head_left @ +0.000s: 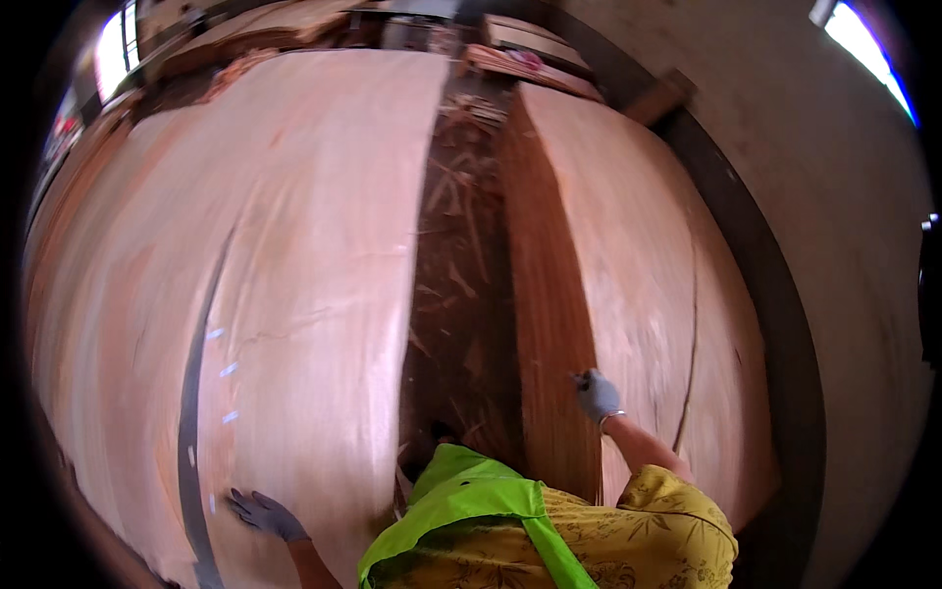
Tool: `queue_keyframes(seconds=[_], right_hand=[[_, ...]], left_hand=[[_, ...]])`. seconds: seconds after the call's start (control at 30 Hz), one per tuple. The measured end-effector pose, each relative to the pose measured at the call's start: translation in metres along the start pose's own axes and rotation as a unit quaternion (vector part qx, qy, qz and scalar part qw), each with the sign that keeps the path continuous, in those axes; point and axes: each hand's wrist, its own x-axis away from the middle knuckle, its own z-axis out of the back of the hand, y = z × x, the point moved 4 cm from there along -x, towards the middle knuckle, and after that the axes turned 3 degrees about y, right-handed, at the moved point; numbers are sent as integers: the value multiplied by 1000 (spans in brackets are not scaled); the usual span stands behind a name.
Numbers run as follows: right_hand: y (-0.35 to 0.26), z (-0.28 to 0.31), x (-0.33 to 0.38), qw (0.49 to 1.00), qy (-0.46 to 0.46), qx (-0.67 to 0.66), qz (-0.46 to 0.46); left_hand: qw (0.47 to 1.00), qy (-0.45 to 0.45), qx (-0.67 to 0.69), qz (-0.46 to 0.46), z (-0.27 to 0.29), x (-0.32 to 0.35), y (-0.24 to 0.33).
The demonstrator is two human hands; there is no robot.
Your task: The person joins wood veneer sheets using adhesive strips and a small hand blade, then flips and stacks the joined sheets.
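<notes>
Two gloved hands, both on veneer. Lowest in the frame, the left hand point(263, 514) lies flat with fingers spread on the big pale veneer sheet point(245, 294) filling the left half — pressing, not gripping. A bit higher, right of centre, the right hand point(596, 395) looks curled at the near edge of the right veneer stack point(628, 265), though I can't tell if it has actually pinched a sheet. Between the stacks runs a dark gap point(461, 294) littered with wood scraps, and the person's hi-vis vest point(471, 501) sits bottom centre. Thin stuff like this probably cracks easily — I'd say lift slow, keep the flat palm steady, support wide. Far up top there's more stacked wood point(530, 49) and a concrete floor point(834, 245) on the right.
</notes>
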Motion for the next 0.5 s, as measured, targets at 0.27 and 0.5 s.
queue_keyframes(seconds=[0.27,0.5], right_hand=[[290,40,223,908,140,82,-387],[360,-14,388,901,46,6,-432]], left_hand=[[960,-81,-40,-265,17,66,62],[926,-132,20,-353,53,123,20]])
